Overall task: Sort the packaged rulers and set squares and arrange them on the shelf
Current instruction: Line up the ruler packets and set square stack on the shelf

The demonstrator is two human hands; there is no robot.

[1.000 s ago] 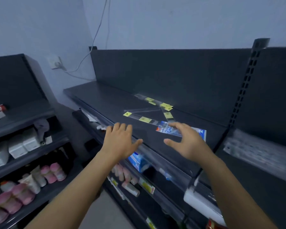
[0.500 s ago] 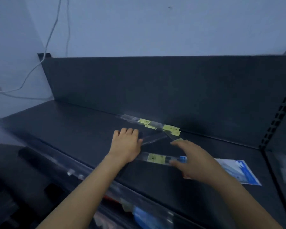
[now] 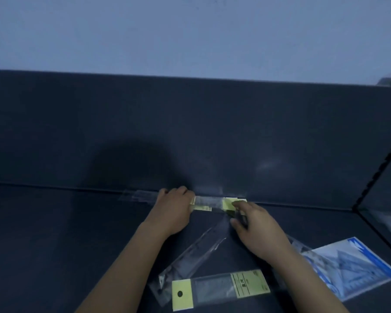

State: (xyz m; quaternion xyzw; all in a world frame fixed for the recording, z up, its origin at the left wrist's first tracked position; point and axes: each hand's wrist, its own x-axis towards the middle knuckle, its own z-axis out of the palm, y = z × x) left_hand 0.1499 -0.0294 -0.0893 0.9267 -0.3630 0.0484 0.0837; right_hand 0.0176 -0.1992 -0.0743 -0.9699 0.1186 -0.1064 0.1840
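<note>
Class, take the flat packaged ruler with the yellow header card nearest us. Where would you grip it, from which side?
Probably pinch the yellow header card of the packaged ruler from the left: it lies flat, that end is free, and the right forearm crosses beside its other end.

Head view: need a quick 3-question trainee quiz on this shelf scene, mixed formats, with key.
1. True or false: the blue set-square pack lies on the shelf to the right of the right hand.
2. The held ruler pack, touched by the left hand and the right hand, lies: A) along the back panel; B) at the shelf's front edge; C) on top of the blue pack.
3. Fill in: the front ruler pack has a ___ header card with a punched hole.
Key: 1 true; 2 A; 3 yellow.
</note>
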